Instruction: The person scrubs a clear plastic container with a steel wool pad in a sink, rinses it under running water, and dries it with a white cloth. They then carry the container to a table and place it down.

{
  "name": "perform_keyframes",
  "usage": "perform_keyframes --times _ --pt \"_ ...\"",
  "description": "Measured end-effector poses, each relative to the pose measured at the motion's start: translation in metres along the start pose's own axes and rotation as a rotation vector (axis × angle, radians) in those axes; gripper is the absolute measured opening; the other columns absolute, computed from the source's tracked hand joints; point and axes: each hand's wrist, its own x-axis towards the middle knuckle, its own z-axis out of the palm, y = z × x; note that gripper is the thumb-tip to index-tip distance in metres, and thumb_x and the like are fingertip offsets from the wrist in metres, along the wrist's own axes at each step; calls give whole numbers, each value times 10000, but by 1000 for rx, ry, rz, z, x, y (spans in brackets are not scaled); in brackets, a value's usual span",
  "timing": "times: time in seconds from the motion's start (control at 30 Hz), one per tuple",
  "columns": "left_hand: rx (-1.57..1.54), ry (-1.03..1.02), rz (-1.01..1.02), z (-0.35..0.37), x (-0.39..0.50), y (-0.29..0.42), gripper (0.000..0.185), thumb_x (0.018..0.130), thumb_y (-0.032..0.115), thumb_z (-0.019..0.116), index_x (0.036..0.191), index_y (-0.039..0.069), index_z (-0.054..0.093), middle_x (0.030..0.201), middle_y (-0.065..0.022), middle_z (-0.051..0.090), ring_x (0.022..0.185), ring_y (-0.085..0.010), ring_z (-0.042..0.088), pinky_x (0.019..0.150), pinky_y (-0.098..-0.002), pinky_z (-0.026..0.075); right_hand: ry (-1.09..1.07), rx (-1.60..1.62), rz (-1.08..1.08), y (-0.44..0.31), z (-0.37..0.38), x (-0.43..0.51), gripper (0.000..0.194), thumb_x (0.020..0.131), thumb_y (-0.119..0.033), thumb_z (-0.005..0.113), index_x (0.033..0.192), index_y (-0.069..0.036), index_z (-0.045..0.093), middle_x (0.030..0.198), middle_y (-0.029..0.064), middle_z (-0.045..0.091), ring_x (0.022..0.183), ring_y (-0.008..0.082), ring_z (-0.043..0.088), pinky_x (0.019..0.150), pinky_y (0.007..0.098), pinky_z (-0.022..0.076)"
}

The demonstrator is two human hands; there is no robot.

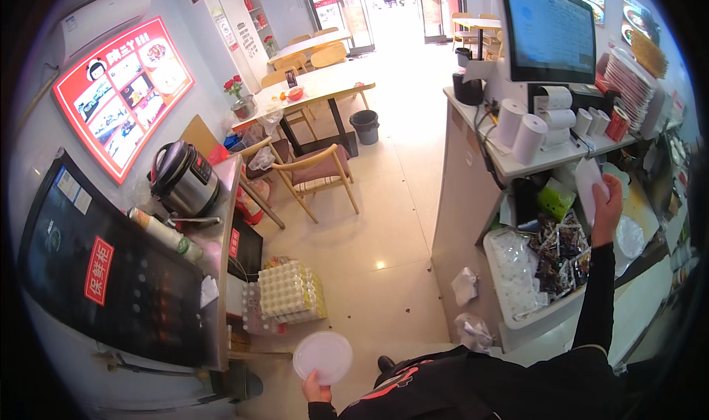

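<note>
My left hand (317, 388) grips the edge of a round, translucent plastic lid (323, 358), held low over the tiled floor. Out to the right, my right hand (607, 209) is closed on a flat white item (589, 187), perhaps a stack of paper or thin bags; its exact kind cannot be told. That hand is above the shelf under the counter, beside a green packet (555, 198). Left of my right forearm, a white tray (501, 287) holds small clear packets and dark sachets (562, 248).
Paper rolls (529, 138) and a monitor (551, 32) stand on the counter at the right. Stacked egg trays (291, 290) sit on the floor near a side table bearing an electric pressure cooker (185, 179). Farther off are a wooden chair (313, 170), a dining table (327, 85) and a black bin (365, 126).
</note>
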Motion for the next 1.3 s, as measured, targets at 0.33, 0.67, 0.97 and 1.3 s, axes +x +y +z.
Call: perform_keyframes --times 0.33,0.67,0.97,1.3 --pt "100 -344 64 159 115 87 477 887 -32 604 1350 41 516 1256 -103 615 1109 -248 619 921 -407 532 -1129 464 570 -109 232 -188 120 914 -51 621 1030 -36 644 898 9 640 887 97 601 788 275 500" --pt "161 -393 -84 321 205 116 372 953 28 583 1321 33 532 1205 -93 624 1059 -241 628 912 -397 518 -1212 342 612 15 499 -213 249 927 -240 592 1033 -24 658 884 64 652 838 144 591 760 300 475" --pt "138 -497 46 500 304 146 331 968 51 573 1297 31 538 1142 -81 638 1008 -219 637 874 -366 524 -1690 237 372 -4 651 -103 523 941 -501 598 1023 5 707 918 147 707 841 251 651 783 363 507" --pt "163 -641 -105 657 487 154 286 961 69 585 1244 33 556 1104 -88 655 945 -217 657 833 -370 546 -1601 400 707 53 828 -23 428 971 -336 606 1254 -16 628 1104 100 696 979 195 654 880 336 517"
